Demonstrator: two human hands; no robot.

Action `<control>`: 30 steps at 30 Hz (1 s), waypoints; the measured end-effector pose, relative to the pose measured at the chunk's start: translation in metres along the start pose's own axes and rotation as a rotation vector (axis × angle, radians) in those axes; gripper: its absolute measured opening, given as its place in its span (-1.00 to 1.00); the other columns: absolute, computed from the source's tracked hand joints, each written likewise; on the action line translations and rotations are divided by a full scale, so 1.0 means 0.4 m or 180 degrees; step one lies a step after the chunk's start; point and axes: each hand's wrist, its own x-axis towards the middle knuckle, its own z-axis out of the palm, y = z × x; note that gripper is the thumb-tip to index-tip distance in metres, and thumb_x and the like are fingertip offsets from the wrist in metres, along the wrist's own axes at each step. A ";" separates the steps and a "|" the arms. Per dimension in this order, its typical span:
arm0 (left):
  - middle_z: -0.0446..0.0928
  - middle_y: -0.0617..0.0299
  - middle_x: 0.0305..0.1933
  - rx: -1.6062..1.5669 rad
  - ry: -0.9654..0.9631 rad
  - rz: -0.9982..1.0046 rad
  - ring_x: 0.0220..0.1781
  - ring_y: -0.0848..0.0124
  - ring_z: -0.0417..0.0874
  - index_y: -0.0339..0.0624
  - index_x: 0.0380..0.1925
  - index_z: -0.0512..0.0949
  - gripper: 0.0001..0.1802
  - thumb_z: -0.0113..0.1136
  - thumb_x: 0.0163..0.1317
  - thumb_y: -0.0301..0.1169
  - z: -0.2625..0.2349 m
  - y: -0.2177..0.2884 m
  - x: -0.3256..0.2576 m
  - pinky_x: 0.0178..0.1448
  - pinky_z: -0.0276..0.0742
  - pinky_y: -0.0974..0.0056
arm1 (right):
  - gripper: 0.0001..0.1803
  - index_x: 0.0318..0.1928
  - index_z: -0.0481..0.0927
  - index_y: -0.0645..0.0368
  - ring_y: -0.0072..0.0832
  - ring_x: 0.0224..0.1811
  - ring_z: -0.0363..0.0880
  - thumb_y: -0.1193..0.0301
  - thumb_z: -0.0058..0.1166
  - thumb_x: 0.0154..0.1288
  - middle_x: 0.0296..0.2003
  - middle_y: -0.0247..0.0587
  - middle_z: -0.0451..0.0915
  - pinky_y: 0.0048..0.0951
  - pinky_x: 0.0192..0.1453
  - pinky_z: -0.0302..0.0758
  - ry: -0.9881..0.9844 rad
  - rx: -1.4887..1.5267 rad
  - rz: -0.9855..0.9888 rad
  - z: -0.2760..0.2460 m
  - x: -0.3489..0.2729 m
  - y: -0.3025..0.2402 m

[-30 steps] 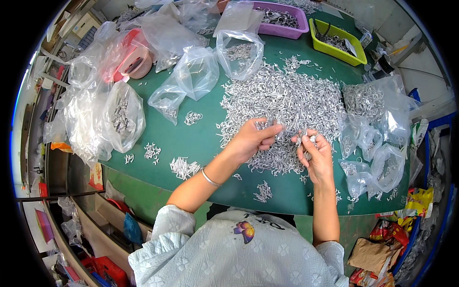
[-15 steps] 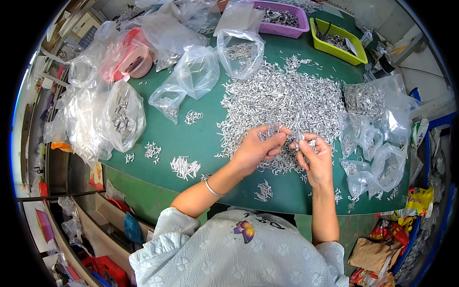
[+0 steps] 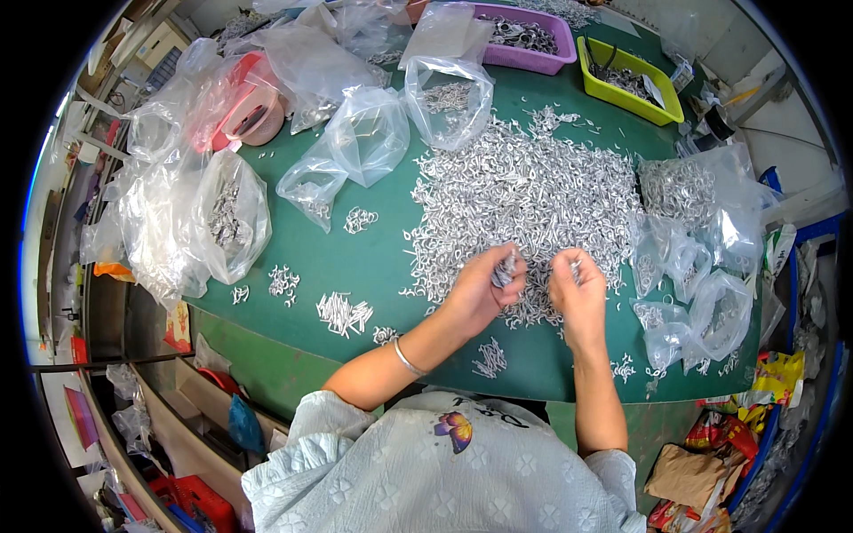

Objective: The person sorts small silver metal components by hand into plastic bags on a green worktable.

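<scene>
A wide heap of small silver metal hooks (image 3: 524,195) is spread over the green table (image 3: 373,240). My left hand (image 3: 484,284) is at the heap's near edge, its curled fingers closed around several small silver pieces; motion smears the fingertips a little. Just to its right, my right hand (image 3: 577,293) is curled too, with silver pieces showing between thumb and fingers. The two hands are apart. Closer to me on the table lie a small pile of thin silver pieces (image 3: 490,358) and a larger pile of straight silver pins (image 3: 343,314).
Clear bags with metal parts stand left (image 3: 233,213), back (image 3: 449,102) and right (image 3: 721,306) of the heap. At the back are a purple basket (image 3: 524,56) and a yellow-green basket (image 3: 635,105) of parts. A pink container (image 3: 256,115) stands among bags.
My hands have drawn slightly apart, and the fingers that were extended and pinching pieces are now curled inward. The left hand has turned, showing pieces in its palm.
</scene>
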 end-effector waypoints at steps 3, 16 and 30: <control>0.53 0.17 -0.36 0.0290 0.0511 0.0168 -0.51 0.50 0.46 -0.11 -0.31 0.41 -0.86 0.05 0.27 -0.30 0.022 0.048 0.017 -0.52 0.34 0.46 | -0.83 -0.36 0.56 0.25 -0.72 -0.53 0.33 0.38 0.13 0.22 -0.57 -0.38 0.48 -0.62 -0.47 0.28 0.0439 -0.1375 -0.0877 -0.029 0.100 0.008; 0.60 -0.02 -0.27 0.5992 0.0259 0.2137 -0.23 0.06 0.62 -0.21 -0.26 0.61 -0.73 0.28 -0.02 -0.39 -0.035 0.233 0.301 -0.11 0.50 0.16 | -0.73 -0.32 0.62 0.10 -0.21 -0.31 0.56 0.24 0.27 -0.01 -0.24 -0.24 0.53 -0.25 -0.29 0.45 0.0428 -0.3562 -0.1545 0.026 0.404 0.049; 0.47 0.23 -0.35 0.1422 -0.0030 0.0339 -0.48 0.54 0.37 -0.25 -0.12 0.43 -0.71 0.13 0.13 -0.49 -0.039 0.226 0.170 -0.45 0.23 0.50 | -0.72 -0.26 0.58 0.11 -0.16 -0.35 0.57 0.29 0.26 0.00 -0.17 -0.27 0.48 -0.19 -0.29 0.47 -0.0024 -0.4010 -0.1618 0.041 0.403 0.029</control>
